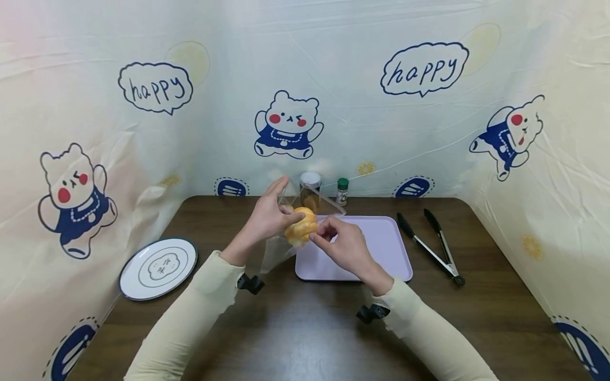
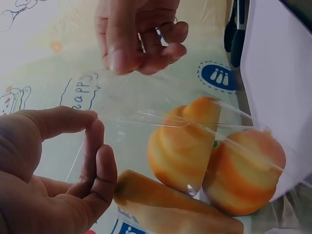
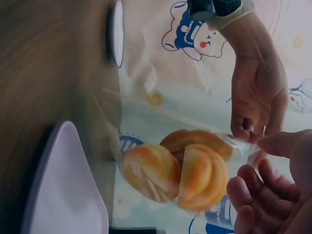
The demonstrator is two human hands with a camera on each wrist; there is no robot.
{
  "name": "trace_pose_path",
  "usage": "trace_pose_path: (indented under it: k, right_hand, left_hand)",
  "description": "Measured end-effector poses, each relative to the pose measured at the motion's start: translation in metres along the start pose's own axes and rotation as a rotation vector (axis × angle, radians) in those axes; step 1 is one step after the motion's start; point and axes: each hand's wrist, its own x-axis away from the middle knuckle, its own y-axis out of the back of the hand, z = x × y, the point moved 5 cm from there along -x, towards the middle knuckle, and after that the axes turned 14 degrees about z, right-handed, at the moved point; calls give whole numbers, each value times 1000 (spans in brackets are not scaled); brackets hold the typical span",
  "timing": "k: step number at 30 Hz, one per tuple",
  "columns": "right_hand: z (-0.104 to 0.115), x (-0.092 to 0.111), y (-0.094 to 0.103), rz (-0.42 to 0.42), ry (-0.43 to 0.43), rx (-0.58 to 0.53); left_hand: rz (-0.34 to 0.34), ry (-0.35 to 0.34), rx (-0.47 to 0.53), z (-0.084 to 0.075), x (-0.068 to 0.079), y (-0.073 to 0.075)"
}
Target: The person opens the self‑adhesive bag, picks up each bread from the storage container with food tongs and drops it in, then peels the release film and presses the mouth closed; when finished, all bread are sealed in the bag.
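- Plastic bag (image 1: 274, 258), transparent and containing bread rolls (image 1: 301, 228), is being held up mid-table.
- Left hand (image 1: 267, 216), at its ten o'clock, is pinching the edge.
- Right hand (image 1: 347, 246), at four, is pinching likewise.
- Lilac tray (image 1: 383, 248) is lying beyond, tongs (image 1: 431, 254) resting at three, plate (image 1: 135, 270) at nine.

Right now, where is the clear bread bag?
In the head view, the clear bag is central, held between left hand and right hand, overlapping the left end of the lilac tray.
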Motion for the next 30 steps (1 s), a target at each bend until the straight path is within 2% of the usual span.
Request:
trace_pose_path:
  k: [5, 13, 21, 30]
  right_hand:
    - [2, -2, -1, -34, 10, 8]
    - [-1, -9, -2, -83, -50, 61]
    - [0, -14, -1, -112, -26, 93]
    - [-4, -14, 16, -183, 1, -2]
  left_hand:
    - [1, 12, 14, 0, -2, -3]
    - [17, 10, -8, -4, -3, -9]
    - [17, -13, 1, -6, -3, -11]
    - [-4, -30, 69, -5, -1, -6]
